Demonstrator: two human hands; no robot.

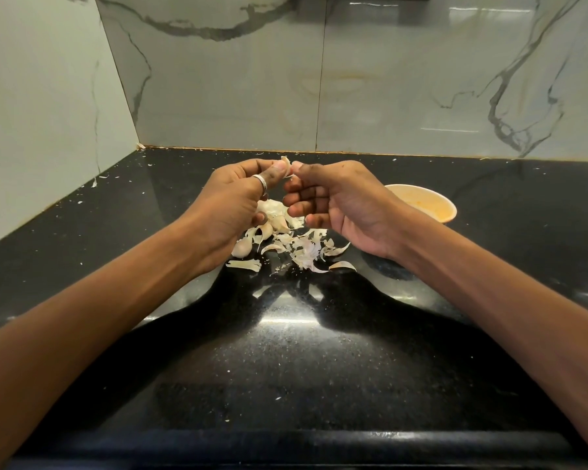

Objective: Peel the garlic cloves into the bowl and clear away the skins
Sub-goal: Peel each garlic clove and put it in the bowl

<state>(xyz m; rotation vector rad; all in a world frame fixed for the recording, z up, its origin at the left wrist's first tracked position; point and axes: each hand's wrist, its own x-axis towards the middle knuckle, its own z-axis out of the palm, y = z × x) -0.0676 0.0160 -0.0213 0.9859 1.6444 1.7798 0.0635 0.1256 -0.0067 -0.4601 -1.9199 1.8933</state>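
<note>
Garlic clove (287, 163) pinched by left hand (238, 198), right hand (336, 201).

1. The left hand (235, 201), wearing a ring (261, 182), and the right hand (343, 205) pinch one garlic clove (286, 165) between their fingertips above the black counter (286, 368).
2. At six o'clock from that clove, loose skins (302, 252) and unpeeled cloves (242, 248) lie scattered.
3. The orange bowl (437, 206) stands at three o'clock from the right hand, partly hidden behind it.
</note>
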